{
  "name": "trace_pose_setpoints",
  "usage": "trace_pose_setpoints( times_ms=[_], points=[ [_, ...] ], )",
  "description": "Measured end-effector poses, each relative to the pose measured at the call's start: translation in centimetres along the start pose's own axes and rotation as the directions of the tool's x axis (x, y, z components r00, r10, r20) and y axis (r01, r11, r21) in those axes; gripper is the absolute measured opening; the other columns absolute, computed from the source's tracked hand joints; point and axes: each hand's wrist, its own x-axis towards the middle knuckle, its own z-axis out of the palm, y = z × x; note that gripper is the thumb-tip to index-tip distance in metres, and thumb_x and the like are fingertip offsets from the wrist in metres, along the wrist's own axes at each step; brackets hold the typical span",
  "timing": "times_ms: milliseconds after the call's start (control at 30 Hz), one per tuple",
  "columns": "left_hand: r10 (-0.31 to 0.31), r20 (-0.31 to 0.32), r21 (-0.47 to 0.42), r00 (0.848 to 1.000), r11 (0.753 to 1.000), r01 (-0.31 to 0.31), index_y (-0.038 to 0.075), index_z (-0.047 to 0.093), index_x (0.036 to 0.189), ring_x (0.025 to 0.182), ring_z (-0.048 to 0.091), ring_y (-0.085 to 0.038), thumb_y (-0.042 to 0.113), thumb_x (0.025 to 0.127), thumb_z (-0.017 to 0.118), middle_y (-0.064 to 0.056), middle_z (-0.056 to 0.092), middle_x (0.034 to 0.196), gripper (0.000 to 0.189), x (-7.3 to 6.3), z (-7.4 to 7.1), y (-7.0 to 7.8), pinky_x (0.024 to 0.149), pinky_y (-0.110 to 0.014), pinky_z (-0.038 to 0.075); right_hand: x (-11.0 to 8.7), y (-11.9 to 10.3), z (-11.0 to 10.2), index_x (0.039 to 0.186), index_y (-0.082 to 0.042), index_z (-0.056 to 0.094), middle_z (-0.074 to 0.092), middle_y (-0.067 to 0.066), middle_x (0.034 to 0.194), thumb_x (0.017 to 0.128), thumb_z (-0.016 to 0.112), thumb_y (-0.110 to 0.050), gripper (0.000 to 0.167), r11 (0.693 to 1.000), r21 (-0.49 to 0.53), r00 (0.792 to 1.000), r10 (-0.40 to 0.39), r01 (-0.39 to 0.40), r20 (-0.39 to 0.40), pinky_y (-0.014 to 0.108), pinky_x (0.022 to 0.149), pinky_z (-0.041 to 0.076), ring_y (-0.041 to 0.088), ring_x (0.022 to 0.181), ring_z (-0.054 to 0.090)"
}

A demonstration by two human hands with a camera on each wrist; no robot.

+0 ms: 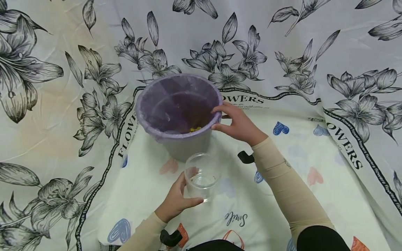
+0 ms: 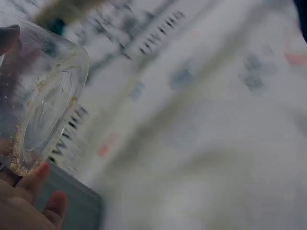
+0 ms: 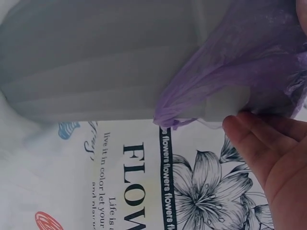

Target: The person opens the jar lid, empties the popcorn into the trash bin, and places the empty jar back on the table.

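Note:
My left hand [image 1: 178, 197] grips a clear plastic cup [image 1: 202, 176] in front of the bin, thumb and fingers round its side. In the left wrist view, small yellowish crumbs cling inside the cup [image 2: 45, 103] near its base, with my fingertips [image 2: 41, 172] close by. A light grey trash bin [image 1: 188, 146] stands behind the cup, lined with a purple plastic bag [image 1: 163, 101] folded over its rim. My right hand [image 1: 237, 122] holds the bin's right rim over the bag. Several yellow bits [image 1: 195, 129] lie inside the bag. The right wrist view shows the bag's edge [image 3: 192, 91] hanging over the bin's wall [image 3: 96, 62].
Under the bin lies a white cloth [image 1: 238, 195] printed with hearts and lettering. Behind and at both sides, a floral cloth [image 1: 292, 21] with black line-drawn flowers covers the background. A black strap piece [image 1: 246, 157] juts out beside my right forearm.

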Motion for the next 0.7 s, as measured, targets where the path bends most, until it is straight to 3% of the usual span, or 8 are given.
trace_pose_setpoints(
  times_ms=[67, 167, 300, 433, 567, 700],
  points=[
    [-0.084, -0.035, 0.097, 0.996, 0.991, 0.087, 0.015, 0.038, 0.161, 0.15, 0.039, -0.035, 0.019, 0.085, 0.089, -0.014, 0.044, 0.161, 0.092, -0.1, -0.3, -2.3, 0.119, -0.063, 0.028, -0.2, -0.1, 0.5, 0.147, -0.013, 0.058, 0.051, 0.012, 0.155, 0.093, 0.083, -0.023, 0.061, 1.0, 0.009, 1.0, -0.003, 0.003, 0.007, 0.05, 0.11, 0.051, 0.028, 0.142, 0.05],
    [-0.167, -0.087, 0.177, 0.982, 0.968, 0.18, 0.015, 0.041, 0.159, 0.149, 0.041, -0.034, 0.024, 0.082, 0.092, -0.011, 0.047, 0.16, 0.093, -0.1, -0.3, -4.7, 0.118, -0.064, 0.03, -0.9, -0.5, 0.8, 0.163, -0.021, 0.039, 0.041, 0.006, 0.165, 0.095, 0.082, -0.025, 0.081, 0.999, 0.022, 1.0, 0.025, -0.024, -0.002, 0.048, 0.104, 0.055, 0.029, 0.145, 0.05],
    [-0.188, -0.135, 0.187, 0.973, 0.959, 0.211, 0.016, 0.044, 0.157, 0.148, 0.044, -0.032, 0.027, 0.081, 0.094, -0.007, 0.051, 0.156, 0.092, 0.3, 0.0, -6.3, 0.118, -0.061, 0.033, -2.5, -0.5, 0.7, 0.17, -0.033, 0.012, 0.029, 0.004, 0.172, 0.096, 0.08, -0.03, 0.101, 0.994, 0.043, 0.994, 0.104, -0.102, -0.04, 0.049, 0.107, 0.053, 0.032, 0.145, 0.051],
    [-0.169, -0.163, 0.196, 0.972, 0.96, 0.199, 0.015, 0.044, 0.156, 0.148, 0.045, -0.035, 0.028, 0.08, 0.094, -0.007, 0.053, 0.154, 0.092, 0.4, 0.3, -7.1, 0.118, -0.062, 0.034, -5.3, 0.3, 0.9, 0.17, -0.038, 0.003, 0.03, 0.011, 0.171, 0.1, 0.075, -0.036, 0.1, 0.982, 0.069, 0.981, 0.179, -0.174, -0.073, 0.053, 0.116, 0.044, 0.034, 0.146, 0.05],
    [-0.176, -0.182, 0.263, 0.967, 0.939, 0.22, 0.018, 0.044, 0.156, 0.146, 0.046, -0.035, 0.034, 0.077, 0.096, -0.006, 0.054, 0.153, 0.096, 0.3, 0.8, -7.8, 0.117, -0.061, 0.036, -9.2, 1.4, 2.3, 0.171, -0.028, 0.008, 0.038, 0.015, 0.167, 0.105, 0.067, -0.029, 0.088, 0.97, 0.122, 0.967, 0.223, -0.209, -0.122, 0.054, 0.115, 0.045, 0.035, 0.144, 0.051],
    [-0.188, -0.166, 0.333, 0.968, 0.913, 0.235, 0.019, 0.041, 0.157, 0.143, 0.049, -0.033, 0.039, 0.076, 0.096, -0.006, 0.054, 0.153, 0.1, 0.1, 1.3, -8.2, 0.114, -0.061, 0.039, -13.6, 2.2, 4.6, 0.17, -0.02, 0.016, 0.048, 0.013, 0.161, 0.11, 0.058, -0.026, 0.074, 0.946, 0.165, 0.93, 0.308, -0.278, -0.202, 0.054, 0.112, 0.047, 0.033, 0.142, 0.054]
  ],
)
